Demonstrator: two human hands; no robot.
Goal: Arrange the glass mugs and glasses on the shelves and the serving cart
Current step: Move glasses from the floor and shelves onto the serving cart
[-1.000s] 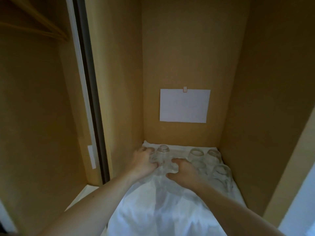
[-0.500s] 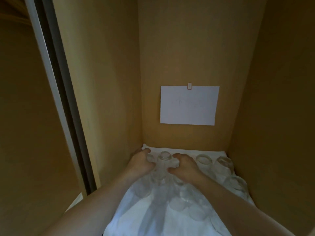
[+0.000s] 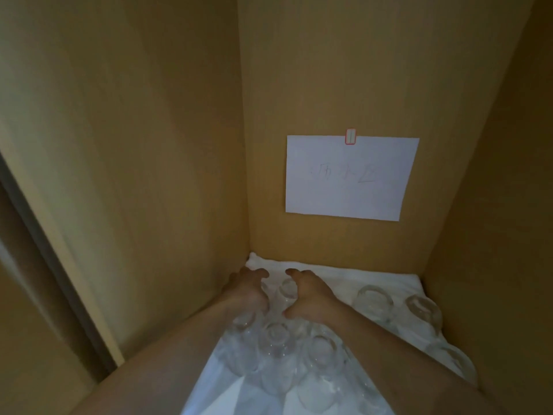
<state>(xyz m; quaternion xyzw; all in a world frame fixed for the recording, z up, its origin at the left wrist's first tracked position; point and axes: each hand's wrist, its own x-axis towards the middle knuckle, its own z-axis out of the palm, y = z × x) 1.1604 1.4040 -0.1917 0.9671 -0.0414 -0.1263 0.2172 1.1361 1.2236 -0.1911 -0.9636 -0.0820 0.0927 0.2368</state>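
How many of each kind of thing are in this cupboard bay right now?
Glasses: 6 plainly seen, more lost in blur
White cloth: 1
Paper note: 1
Clip: 1
Total: 9

Both bare forearms reach forward and slightly inward from the bottom of the view, the left from the lower left, the right from the lower right. The left hand point(image 3: 248, 290) is palm down, its fingers curled forward and downward, thumb toward the middle. The right hand point(image 3: 309, 295) sits just beside it, also palm down, fingers bent in a claw and thumb tucked low. A narrow gap separates the two hands.
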